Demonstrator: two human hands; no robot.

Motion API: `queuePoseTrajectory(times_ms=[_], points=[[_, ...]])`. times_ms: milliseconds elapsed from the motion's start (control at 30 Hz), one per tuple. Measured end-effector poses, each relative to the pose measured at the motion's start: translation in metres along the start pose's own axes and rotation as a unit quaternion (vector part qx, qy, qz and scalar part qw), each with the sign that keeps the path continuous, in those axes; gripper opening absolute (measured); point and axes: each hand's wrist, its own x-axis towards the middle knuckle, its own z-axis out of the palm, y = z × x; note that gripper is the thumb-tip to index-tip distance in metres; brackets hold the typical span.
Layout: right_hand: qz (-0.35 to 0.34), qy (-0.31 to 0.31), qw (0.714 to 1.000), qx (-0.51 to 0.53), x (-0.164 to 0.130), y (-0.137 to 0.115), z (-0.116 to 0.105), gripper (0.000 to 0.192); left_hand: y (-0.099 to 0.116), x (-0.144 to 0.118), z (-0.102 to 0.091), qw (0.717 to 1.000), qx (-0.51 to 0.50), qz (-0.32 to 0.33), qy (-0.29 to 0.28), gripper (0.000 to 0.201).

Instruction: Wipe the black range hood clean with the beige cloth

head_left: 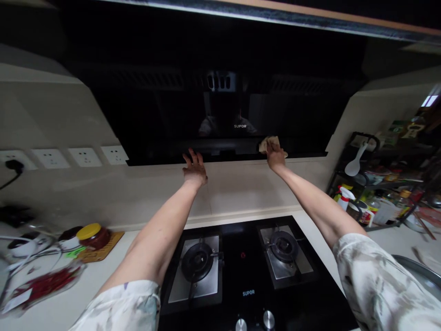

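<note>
A black range hood (165, 119) with a glossy front hangs on the wall ahead. My right hand (275, 158) presses a tan cloth (270, 143) against the hood's lower panel, right of the middle. Left of it, my left hand (195, 169) rests its spread fingers on the hood's bottom edge and holds nothing. Both arms reach out over a black gas stove (244, 266) with two burners. The palm side of each hand is hidden from me.
On the left counter are a yellow-lidded jar (93, 235) and a bag of dried red chillies (44, 285). Wall sockets (84, 157) line the left wall. To the right stands a rack (375, 184) with bottles and a white ladle (355, 161); a spray bottle (344, 197) is beside it.
</note>
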Motion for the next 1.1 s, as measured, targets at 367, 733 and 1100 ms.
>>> queuePoseTrajectory(times_ms=[367,733,1100], points=[[0.240,0.167,0.945,0.146,0.064,-0.028,-0.081,0.055,0.000,-0.003,-0.004,1.000,0.003,0.015,-0.007,0.119],[-0.124,0.028,0.992,0.011,0.045,-0.210,-0.040,0.047,-0.002,0.000,0.001,1.000,0.009,0.016,-0.006,0.118],[0.069,0.118,0.991,0.013,0.056,-0.061,-0.067,0.043,0.000,-0.007,-0.011,0.999,0.022,0.031,-0.024,0.117]])
